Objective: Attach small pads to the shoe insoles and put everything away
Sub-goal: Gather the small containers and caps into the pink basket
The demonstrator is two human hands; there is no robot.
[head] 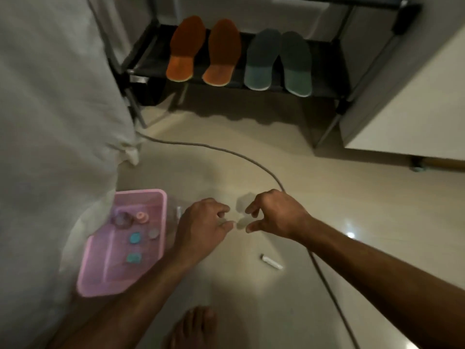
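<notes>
Both hands, left hand (203, 222) and right hand (273, 214), are hovering half-curled, holding nothing visible; reaching left into the pink basket (100, 280) should fetch a pad (135, 238).

This looks like a room in a home, because a shoe rack (251, 71) stands by the wall on a shiny tiled floor (327, 210), a big white sheet (50, 109) hangs down like on a bed, and a bare foot (193, 328) stands on the floor.
</notes>
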